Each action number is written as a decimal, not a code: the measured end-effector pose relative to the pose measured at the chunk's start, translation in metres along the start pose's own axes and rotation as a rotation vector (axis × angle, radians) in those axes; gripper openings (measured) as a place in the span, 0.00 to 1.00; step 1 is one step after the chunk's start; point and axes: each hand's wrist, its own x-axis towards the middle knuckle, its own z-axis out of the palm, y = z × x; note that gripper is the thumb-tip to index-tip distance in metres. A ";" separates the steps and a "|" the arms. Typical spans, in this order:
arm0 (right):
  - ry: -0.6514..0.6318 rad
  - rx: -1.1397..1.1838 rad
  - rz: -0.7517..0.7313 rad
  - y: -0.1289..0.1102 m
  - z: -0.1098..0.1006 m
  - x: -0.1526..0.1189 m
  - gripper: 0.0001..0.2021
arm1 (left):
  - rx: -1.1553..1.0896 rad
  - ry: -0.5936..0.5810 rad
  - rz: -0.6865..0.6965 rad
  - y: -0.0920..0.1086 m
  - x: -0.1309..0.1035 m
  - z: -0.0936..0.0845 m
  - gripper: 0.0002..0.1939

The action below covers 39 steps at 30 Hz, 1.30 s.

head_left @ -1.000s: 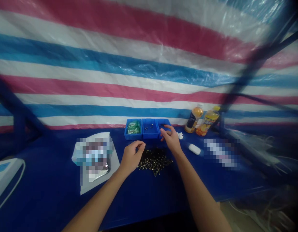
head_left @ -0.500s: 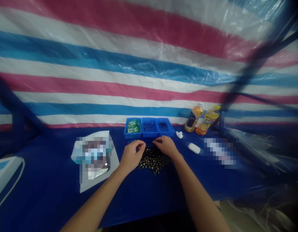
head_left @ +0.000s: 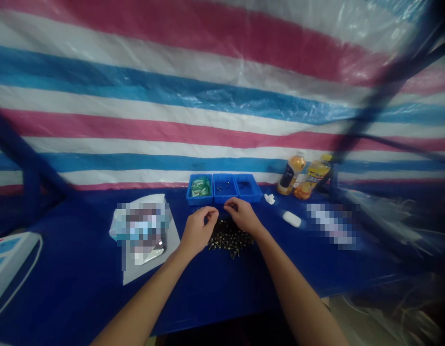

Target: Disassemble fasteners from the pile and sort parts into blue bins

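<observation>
Heap of small metal parts (head_left: 231, 240) lies on the blue table (head_left: 211, 298) directly before the person, probably put there so both hands can reach it without stretching. The left hand (head_left: 199, 226) sits at its far-left edge, fingers curled, thumb and index tips drawn nearly together; the right hand (head_left: 243, 215) hovers over its far side in a similar loose pinch. Whether either grips a part, I cannot tell; anything there is too small. The tips face each other just apart, a pose that suits handling tiny pieces.

Beyond the heap stand three blue bins side by side, likely kept close for short reaches: the left bin (head_left: 199, 201) has green packets, the middle bin (head_left: 219, 198) a few small pieces, the right bin (head_left: 251, 197) dark bits. Right of the heap are one white case (head_left: 292, 219), one crumpled tissue (head_left: 269, 198) and, farther back, two bottles (head_left: 304, 180). The heap's parts are too many to count.
</observation>
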 end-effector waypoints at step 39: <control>-0.059 0.482 0.092 -0.001 -0.020 0.003 0.14 | -0.316 0.062 -0.172 -0.007 0.005 -0.003 0.16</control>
